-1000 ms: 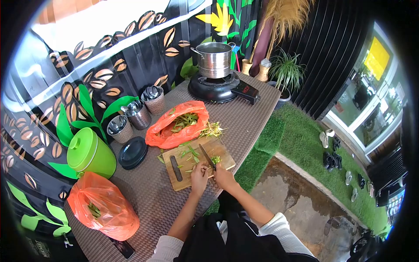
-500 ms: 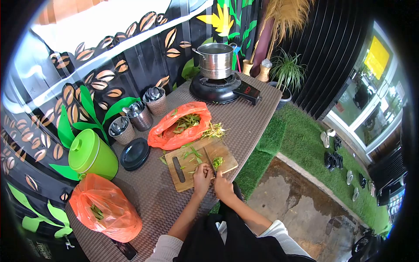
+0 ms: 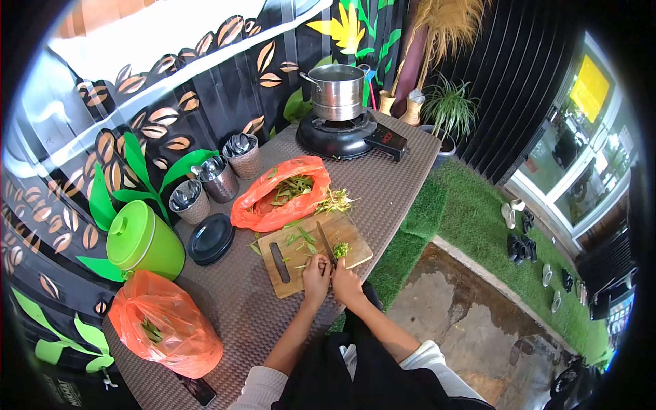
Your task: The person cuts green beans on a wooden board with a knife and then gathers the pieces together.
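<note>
My right hand (image 3: 348, 281) is wrapped round the handle of a kitchen knife (image 3: 322, 234), whose blade points away from me across a wooden cutting board (image 3: 357, 240). Close against the blade on its left, my left hand (image 3: 316, 281) has its fingers curled on green stems, mostly hidden beneath them. A small heap of chopped greens (image 3: 341, 250) lies right of the blade. Loose leaves and stem pieces (image 3: 299, 237) are scattered over the board's left part. Just beyond the board, an orange plastic bag (image 3: 263, 220) gapes with leafy greens (image 3: 292, 190) inside.
Pale stems (image 3: 336, 201) lie beside the open bag. A steel pot (image 3: 338, 96) stands on a black gas stove (image 3: 335, 140) at the far end. Cutlery holders (image 3: 217, 179), dark plates (image 3: 211, 239), a green lidded container (image 3: 147, 242), another orange bag (image 3: 167, 328) and a phone (image 3: 197, 390) line the left.
My right hand and the knife have shifted slightly left and away from me, closer to my left hand. The bags and board look unchanged.
</note>
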A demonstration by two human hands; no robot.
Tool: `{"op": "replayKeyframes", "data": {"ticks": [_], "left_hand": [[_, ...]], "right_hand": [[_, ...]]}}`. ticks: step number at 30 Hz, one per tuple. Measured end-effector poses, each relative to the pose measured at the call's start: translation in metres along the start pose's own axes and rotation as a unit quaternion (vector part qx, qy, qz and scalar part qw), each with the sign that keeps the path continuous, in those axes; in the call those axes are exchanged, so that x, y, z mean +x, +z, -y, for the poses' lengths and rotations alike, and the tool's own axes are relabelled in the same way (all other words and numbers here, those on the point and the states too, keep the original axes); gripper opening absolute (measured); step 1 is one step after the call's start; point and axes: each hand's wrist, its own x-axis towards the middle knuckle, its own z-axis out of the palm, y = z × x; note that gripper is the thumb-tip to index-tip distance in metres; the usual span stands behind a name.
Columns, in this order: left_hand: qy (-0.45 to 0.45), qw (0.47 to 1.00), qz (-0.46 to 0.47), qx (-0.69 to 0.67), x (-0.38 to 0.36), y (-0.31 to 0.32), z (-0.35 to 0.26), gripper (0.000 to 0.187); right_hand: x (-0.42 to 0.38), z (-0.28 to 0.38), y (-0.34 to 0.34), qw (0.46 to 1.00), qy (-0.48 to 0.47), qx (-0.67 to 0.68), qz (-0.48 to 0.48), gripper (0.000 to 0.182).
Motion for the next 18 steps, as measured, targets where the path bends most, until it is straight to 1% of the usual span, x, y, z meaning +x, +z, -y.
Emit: {"op": "replayKeyframes", "data": {"ticks": [2, 4, 5, 10, 11, 14, 16, 18], "left_hand": [[0.006, 1.000, 0.004, 0.013, -0.001, -0.001, -0.002, 0.011], [0.034, 0.999, -0.006, 0.038, -0.003, -0.002, -0.004, 0.013], [0.034, 0.999, -0.007, 0.038, -0.001, -0.003, -0.005, 0.013], [-0.044, 0.998, 0.036, 0.004, 0.013, -0.001, -0.002, 0.019], [-0.044, 0.998, 0.037, 0.003, 0.013, 0.000, -0.001, 0.019], [-0.059, 0.998, 0.033, -0.005, 0.011, 0.002, 0.000, 0.019], [-0.055, 0.997, -0.007, -0.056, 0.008, 0.002, -0.002, 0.017], [-0.068, 0.997, -0.005, -0.046, 0.008, 0.001, -0.004, 0.016]], "right_hand": [[0.009, -0.005, 0.002, 0.998, -0.025, 0.028, -0.042, 0.030], [0.007, -0.006, -0.003, 0.999, -0.028, 0.008, -0.037, 0.030], [0.006, -0.007, -0.005, 0.999, -0.030, -0.011, -0.032, 0.030], [-0.007, -0.003, -0.023, 0.999, -0.026, -0.033, 0.012, 0.032], [-0.008, -0.001, -0.026, 0.999, -0.028, -0.033, 0.024, 0.034], [-0.012, 0.000, -0.016, 1.000, -0.017, -0.020, 0.013, 0.033], [-0.005, 0.001, -0.005, 1.000, -0.010, -0.018, -0.003, 0.032], [0.002, 0.000, -0.002, 1.000, -0.004, -0.019, -0.017, 0.031]]}}
